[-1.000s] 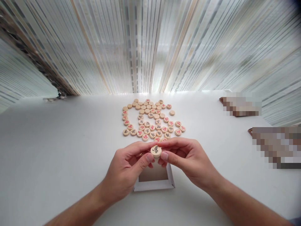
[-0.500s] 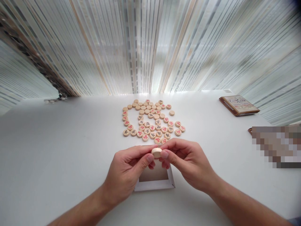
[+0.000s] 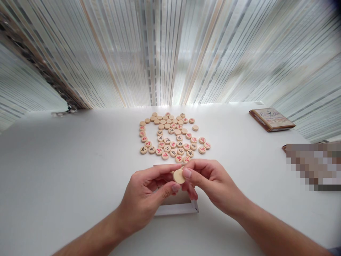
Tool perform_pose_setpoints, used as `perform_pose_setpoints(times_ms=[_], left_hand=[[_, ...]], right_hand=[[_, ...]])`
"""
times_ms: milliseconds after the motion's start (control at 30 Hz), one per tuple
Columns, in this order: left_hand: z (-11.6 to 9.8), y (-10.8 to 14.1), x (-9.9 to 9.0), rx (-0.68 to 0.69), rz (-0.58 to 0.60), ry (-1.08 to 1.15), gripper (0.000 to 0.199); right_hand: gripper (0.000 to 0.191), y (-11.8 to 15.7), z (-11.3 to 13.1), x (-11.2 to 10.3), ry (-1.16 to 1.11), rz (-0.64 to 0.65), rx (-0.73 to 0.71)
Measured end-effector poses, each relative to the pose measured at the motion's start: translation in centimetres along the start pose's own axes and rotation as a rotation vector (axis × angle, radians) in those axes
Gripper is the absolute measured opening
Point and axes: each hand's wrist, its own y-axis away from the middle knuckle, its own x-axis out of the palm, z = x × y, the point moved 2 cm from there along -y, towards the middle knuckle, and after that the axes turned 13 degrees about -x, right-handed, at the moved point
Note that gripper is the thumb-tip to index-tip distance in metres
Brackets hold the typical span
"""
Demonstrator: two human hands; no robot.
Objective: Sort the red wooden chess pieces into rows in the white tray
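Note:
Between my hands, over an open white box (image 3: 177, 209), is a round wooden xiangqi piece (image 3: 179, 176), tilted with a plain face towards me. My right hand (image 3: 210, 181) pinches its right edge, thumb on the face. My left hand (image 3: 145, 192) curls round its left side, with the thumb at the lower edge and the index finger along the top. The hands hide much of the box. Just beyond it, many xiangqi pieces (image 3: 173, 152) lie spread flat, some showing red or black characters, others plain side up.
On the white table (image 3: 80, 170), a brown-edged flat box (image 3: 273, 119) with a picture on its lid lies at the far right. A blurred-out item (image 3: 314, 165) is nearer me on that side. Striped curtains (image 3: 170, 53) hang along the far edge.
The xiangqi piece has been turned between my fingers, from nearly edge-on to showing its plain face. My left thumb has slid down to its lower edge.

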Motion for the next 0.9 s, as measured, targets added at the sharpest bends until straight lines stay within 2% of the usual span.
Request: perform_pose_setpoints(times_ms=[233,433,567,667,900], left_hand=[[-0.19,-0.02,-0.16,0.053,-0.035,-0.073,0.025],[-0.19,0.22,-0.55,0.28,-0.083,-0.441,0.031],[-0.34,0.39,-0.27,0.406,-0.019,-0.585,0.036],[-0.49,0.32,-0.05,0.396,0.015,-0.585,0.032],[-0.64,0.18,-0.27,0.357,-0.023,-0.471,0.036]], right_hand=[[0.029,-0.03,-0.09,0.48,-0.087,0.027,0.062],[0.036,0.17,-0.11,0.56,-0.031,0.015,0.103],[0.04,0.31,-0.2,0.49,0.0,-0.002,0.123],[0.042,0.25,-0.13,0.4,0.013,-0.007,0.115],[0.036,0.19,-0.12,0.17,-0.092,0.058,0.014]])
